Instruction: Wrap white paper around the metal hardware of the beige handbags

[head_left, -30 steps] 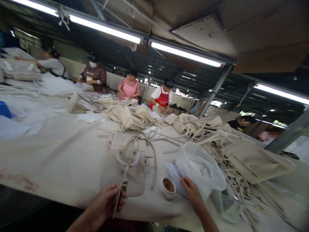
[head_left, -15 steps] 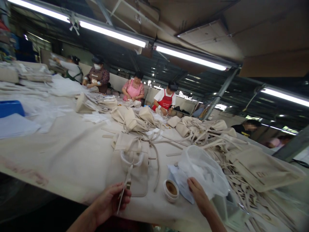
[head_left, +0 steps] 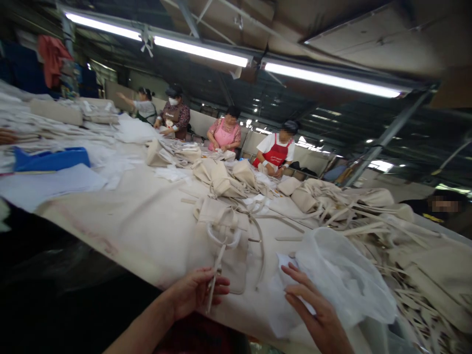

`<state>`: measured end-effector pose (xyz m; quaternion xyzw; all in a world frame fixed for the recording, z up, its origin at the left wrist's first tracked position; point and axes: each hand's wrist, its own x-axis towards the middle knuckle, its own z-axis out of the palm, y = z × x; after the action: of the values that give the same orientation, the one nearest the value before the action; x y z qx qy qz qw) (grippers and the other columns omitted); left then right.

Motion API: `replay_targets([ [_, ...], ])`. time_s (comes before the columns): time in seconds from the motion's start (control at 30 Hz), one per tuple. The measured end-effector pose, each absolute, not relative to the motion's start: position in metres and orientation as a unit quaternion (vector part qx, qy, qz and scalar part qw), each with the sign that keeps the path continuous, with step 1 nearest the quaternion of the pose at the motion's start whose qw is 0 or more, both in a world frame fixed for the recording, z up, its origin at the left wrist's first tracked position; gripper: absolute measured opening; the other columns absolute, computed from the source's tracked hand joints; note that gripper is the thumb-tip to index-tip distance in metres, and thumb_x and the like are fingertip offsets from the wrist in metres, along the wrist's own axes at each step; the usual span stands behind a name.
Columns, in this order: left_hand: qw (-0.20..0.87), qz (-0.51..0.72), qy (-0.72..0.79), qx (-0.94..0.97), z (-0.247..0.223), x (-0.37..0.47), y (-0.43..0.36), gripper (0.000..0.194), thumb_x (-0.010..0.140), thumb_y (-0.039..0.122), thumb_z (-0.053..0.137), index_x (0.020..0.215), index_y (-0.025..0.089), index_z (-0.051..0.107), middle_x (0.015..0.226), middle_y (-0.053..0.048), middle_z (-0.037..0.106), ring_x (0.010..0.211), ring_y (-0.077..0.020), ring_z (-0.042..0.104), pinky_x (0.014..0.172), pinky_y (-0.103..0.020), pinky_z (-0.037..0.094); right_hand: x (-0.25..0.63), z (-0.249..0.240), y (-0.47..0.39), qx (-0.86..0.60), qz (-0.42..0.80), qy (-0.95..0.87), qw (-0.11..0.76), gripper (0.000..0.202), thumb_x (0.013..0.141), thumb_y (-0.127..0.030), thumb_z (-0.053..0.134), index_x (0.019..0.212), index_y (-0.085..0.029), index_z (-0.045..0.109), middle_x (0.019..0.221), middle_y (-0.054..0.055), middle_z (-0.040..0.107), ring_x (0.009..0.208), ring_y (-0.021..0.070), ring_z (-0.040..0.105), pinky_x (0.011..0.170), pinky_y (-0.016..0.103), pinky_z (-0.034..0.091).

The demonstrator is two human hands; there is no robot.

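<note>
A thin beige strap with a metal fitting is pinched in my left hand, whose fingers are closed around it. It runs up to the beige bag lying flat on the table, where a handle is wrapped in white. My right hand is open, fingers apart, over thin white sheets. Whether the fingertips touch the sheets I cannot tell. Close beside that hand stands a translucent plastic bag with white material inside.
Beige bags are heaped across the table, and tangled straps cover its right side. On the left are a blue tray and white paper. Several people work along the far side, one in a red apron.
The view has swung left, shifting everything rightward. My right hand's fingers have spread apart over the white sheets. The tub with brown contents is no longer visible. My left hand still holds the strap.
</note>
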<state>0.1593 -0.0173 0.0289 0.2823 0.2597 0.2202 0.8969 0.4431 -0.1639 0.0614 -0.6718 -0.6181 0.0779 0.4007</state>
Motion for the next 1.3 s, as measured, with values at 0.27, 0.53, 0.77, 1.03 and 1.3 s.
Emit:
replay_targets([
  [0.27, 0.874, 0.202, 0.243, 0.369, 0.027, 0.163, -0.013, 0.030, 0.064, 0.035, 0.083, 0.078, 0.014, 0.067, 0.086, -0.008, 0.072, 0.080, -0.0168, 0.063, 0.076, -0.027, 0.042, 0.363, 0.025, -0.128, -0.586, -0.154, -0.782, 0.147, 0.017, 0.084, -0.019, 0.061, 0.080, -0.032, 0.071, 0.136, -0.003, 0.059, 0.136, 0.0267, 0.042, 0.116, 0.063, -0.005],
  [0.53, 0.829, 0.186, 0.282, 0.447, 0.020, 0.175, -0.008, 0.026, 0.059, 0.036, 0.079, 0.064, 0.012, 0.070, 0.058, -0.002, 0.060, 0.054, -0.0126, 0.051, 0.055, -0.025, 0.036, 0.362, 0.008, -0.125, -0.607, -0.058, -0.704, 0.365, 0.033, 0.087, -0.029, 0.058, 0.117, -0.036, 0.066, 0.143, 0.001, 0.052, 0.135, 0.0285, 0.044, 0.116, 0.058, 0.023],
  [0.77, 0.834, 0.189, 0.311, 0.415, 0.026, 0.173, -0.015, 0.029, 0.056, 0.038, 0.079, 0.065, 0.012, 0.070, 0.058, 0.000, 0.058, 0.054, -0.0109, 0.048, 0.057, -0.025, 0.036, 0.350, 0.001, -0.127, -0.588, 0.426, -0.254, 0.639, 0.071, 0.076, -0.064, 0.062, 0.131, -0.021, 0.051, 0.125, 0.015, 0.066, 0.104, 0.0314, 0.068, 0.078, 0.044, 0.058],
  [1.03, 0.623, 0.344, 0.401, 0.576, 0.032, 0.160, -0.023, 0.024, 0.070, 0.036, 0.066, 0.060, 0.017, 0.055, 0.057, 0.003, 0.050, 0.058, -0.0109, 0.041, 0.054, -0.024, 0.028, 0.342, 0.011, -0.123, -0.681, 0.410, -0.328, 0.510, 0.048, 0.056, -0.056, 0.081, 0.081, -0.015, 0.074, 0.072, 0.007, 0.076, 0.076, 0.0296, 0.070, 0.064, 0.035, 0.056],
  [1.3, 0.767, 0.327, 0.329, 0.444, 0.029, 0.153, -0.042, 0.041, 0.059, 0.041, 0.070, 0.087, 0.016, 0.053, 0.063, 0.002, 0.062, 0.054, -0.0116, 0.054, 0.051, -0.024, 0.040, 0.291, 0.019, -0.103, -0.539, 0.555, -0.287, 0.565, 0.043, 0.066, -0.045, 0.081, 0.093, -0.014, 0.070, 0.076, 0.007, 0.075, 0.063, 0.0218, 0.068, 0.062, 0.033, 0.054],
])
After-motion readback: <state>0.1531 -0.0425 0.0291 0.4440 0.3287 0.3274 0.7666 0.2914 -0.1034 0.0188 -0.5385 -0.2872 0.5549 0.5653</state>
